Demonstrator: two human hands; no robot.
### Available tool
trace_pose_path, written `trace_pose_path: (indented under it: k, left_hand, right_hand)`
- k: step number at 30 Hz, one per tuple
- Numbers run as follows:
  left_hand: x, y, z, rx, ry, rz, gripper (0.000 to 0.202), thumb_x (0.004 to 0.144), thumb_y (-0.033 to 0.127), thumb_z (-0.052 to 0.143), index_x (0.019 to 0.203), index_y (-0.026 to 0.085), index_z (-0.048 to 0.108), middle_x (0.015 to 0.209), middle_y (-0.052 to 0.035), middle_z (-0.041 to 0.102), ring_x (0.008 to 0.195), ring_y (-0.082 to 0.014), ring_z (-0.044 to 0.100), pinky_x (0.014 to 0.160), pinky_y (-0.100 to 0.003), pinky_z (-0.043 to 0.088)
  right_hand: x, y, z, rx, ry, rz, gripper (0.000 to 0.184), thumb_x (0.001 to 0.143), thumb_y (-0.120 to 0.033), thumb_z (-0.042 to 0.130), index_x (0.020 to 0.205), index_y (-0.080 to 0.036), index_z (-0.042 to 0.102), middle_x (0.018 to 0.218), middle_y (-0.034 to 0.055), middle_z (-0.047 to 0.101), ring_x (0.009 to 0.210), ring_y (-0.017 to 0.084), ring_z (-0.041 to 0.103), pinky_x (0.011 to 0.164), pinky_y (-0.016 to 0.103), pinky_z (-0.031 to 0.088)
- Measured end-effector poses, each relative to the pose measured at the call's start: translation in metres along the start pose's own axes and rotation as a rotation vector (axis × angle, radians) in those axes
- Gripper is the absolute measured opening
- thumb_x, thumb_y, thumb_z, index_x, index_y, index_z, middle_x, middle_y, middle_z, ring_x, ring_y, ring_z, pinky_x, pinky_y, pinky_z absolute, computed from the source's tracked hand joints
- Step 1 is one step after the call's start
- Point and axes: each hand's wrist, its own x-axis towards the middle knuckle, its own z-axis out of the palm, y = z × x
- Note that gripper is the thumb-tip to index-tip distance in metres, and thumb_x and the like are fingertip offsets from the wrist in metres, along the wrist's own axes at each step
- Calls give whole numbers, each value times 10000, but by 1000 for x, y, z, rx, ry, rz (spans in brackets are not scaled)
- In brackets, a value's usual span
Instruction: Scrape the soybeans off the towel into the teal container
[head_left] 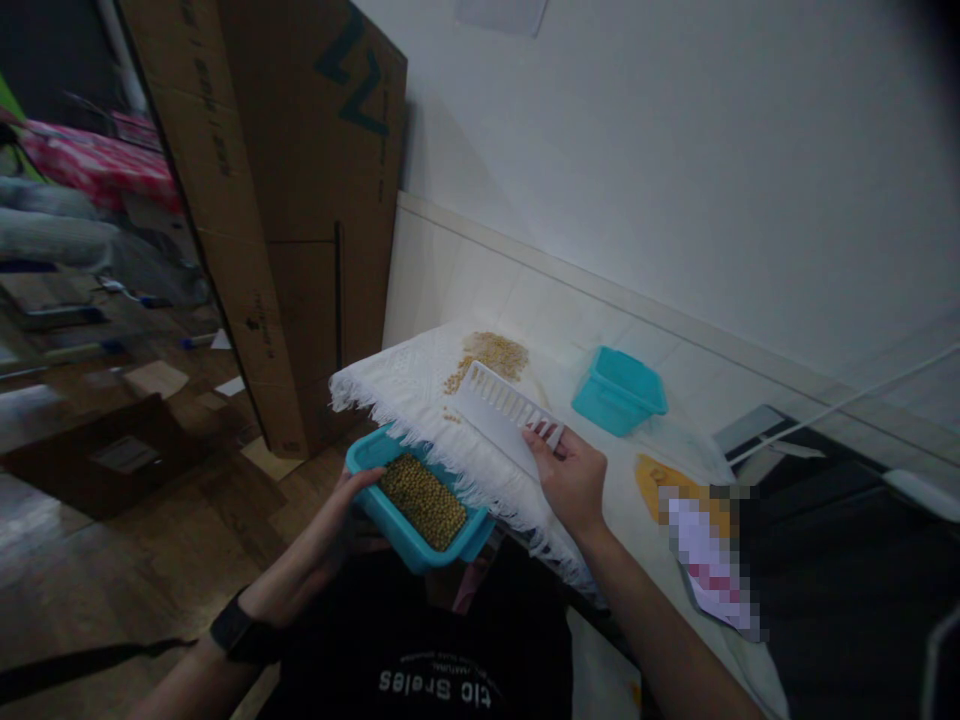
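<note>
My left hand [346, 512] grips a teal plastic tub [417, 520] filled with greenish beans [424, 500], held just under the fringed edge of a white cloth [409, 390] on the table. My right hand [573, 478] is closed on a white comb-like plastic scraper [504, 410] that lies on the cloth, its far end touching a small heap of tan beans [491, 356]. A black band sits on my left wrist.
A second teal tub [619, 390], with nothing visible in it, stands further back on the white table. A yellow patch [656, 478] and a blurred packet lie to the right. Large cardboard boxes [300, 200] lean against the wall at left. A wooden floor with clutter lies beyond.
</note>
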Motion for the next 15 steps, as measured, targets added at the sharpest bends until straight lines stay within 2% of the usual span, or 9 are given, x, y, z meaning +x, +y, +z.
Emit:
trace_pose_path:
  k: [3,7,15]
  left_hand:
    - [0,0,0,-5,13,-8,942,783,609,935,1603,354,548,1122,-105,858,794,-326,816,768,-495,678]
    - [0,-1,-1,5,11,-6,970,796,624,919,1636,347,521,1078,-98,852,755,-312,801,772,-496,676]
    - [2,-2,-1,22,8,6,927,808,605,915,1599,303,539,1136,-120,835,768,-306,811,759,-489,693]
  right_hand:
    - [-2,2,0,8,-19,15,350,922,-541,769,815,-215,839,743,57,843,662,240,777,613,301,588]
    - [-3,-1,3,53,-39,29,351,927,-548,778,873,-210,859,817,74,872,738,263,820,643,310,621]
    - [-3,-6,9,47,-55,15,369,942,-553,770,852,-201,837,832,87,876,709,261,816,671,329,634]
